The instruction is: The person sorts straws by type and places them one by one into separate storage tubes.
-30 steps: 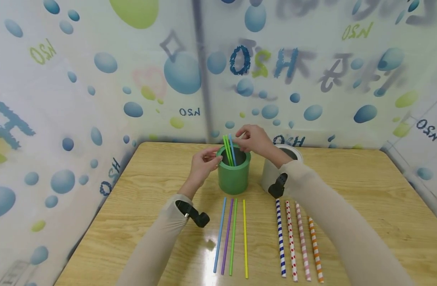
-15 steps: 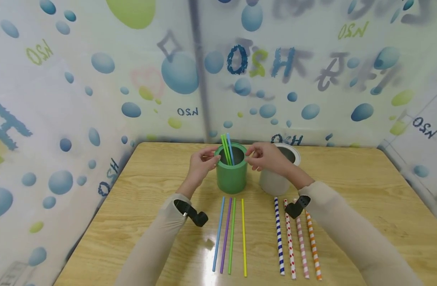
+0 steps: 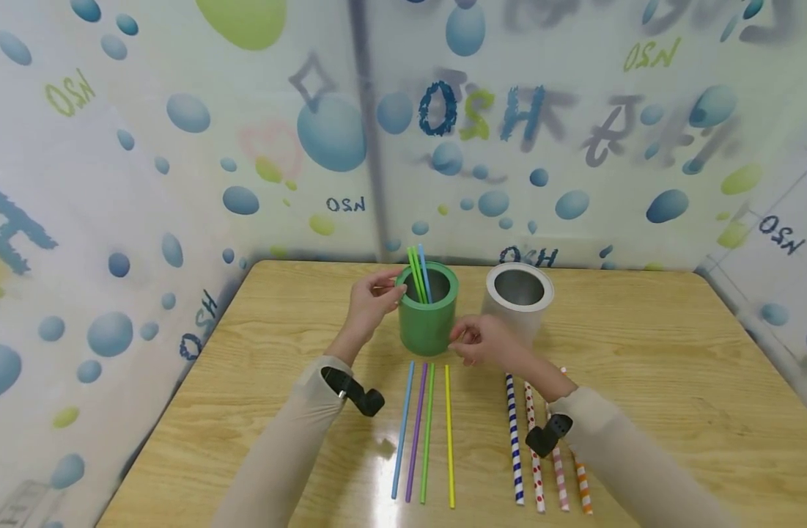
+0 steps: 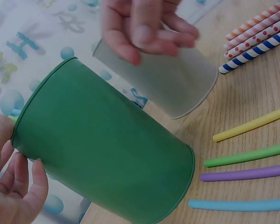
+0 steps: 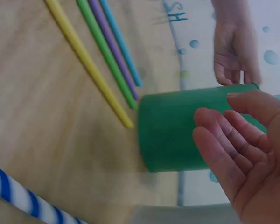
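Note:
A green can (image 3: pixel 426 328) stands upright, two green straws and a blue straw (image 3: pixel 425 275) leaning inside it. At its left rim my left hand (image 3: pixel 370 304) pinches the edge between thumb and fingers. My right hand (image 3: pixel 487 345), holding nothing, hovers at the can's lower right with fingers loosely bent. In front lie a blue straw (image 3: pixel 403 433), a purple straw (image 3: pixel 416 433), a green straw (image 3: pixel 427 433) and a yellow straw (image 3: pixel 450 440). The right wrist view shows the right palm before the green can (image 5: pixel 172 135).
A white can (image 3: pixel 533 317) stands right of the green one, partly behind my right hand. Patterned straws lie at the right: blue-striped (image 3: pixel 514 440), red-dotted (image 3: pixel 537 473), pink-striped (image 3: pixel 560 480), orange-striped (image 3: pixel 583 484). A patterned wall covering (image 3: pixel 542 235) borders the wooden table (image 3: pixel 673 352).
The right hand has come away from the straws at the green can's mouth, down and toward the front. The straws stay in the can. The left hand remains at the rim.

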### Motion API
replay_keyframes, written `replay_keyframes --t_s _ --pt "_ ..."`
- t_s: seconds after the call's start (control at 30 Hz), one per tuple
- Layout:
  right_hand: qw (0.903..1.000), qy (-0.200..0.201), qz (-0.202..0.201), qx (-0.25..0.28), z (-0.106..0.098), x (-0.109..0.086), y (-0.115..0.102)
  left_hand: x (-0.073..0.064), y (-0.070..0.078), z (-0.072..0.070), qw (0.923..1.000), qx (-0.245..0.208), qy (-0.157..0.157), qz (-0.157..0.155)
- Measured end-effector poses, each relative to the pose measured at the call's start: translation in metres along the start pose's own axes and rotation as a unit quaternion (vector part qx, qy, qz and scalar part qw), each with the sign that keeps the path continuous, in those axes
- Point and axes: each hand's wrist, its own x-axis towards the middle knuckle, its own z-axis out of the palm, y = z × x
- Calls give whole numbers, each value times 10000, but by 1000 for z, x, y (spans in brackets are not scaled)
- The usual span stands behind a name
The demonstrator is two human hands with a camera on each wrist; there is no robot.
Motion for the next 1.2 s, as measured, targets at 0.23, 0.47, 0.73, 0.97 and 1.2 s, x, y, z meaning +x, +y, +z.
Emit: replay_keyframes --t_s 0.23,0.47,0.73,0.97,1.2 --pt "9983 249 424 302 25 -10 21 -1 0 1 10000 -7 3 61" --pt "9948 435 807 446 43 -13 35 0 -2 0 10000 13 45 25" --pt "9825 740 1509 805 57 -15 36 0 -2 1 10000 -13 55 5" --pt "9774 912 1744 777 63 -14 37 0 -1 1 10000 34 32 76" --pt "9776 1019 1769 506 66 -12 37 0 0 0 10000 2 -2 -11"
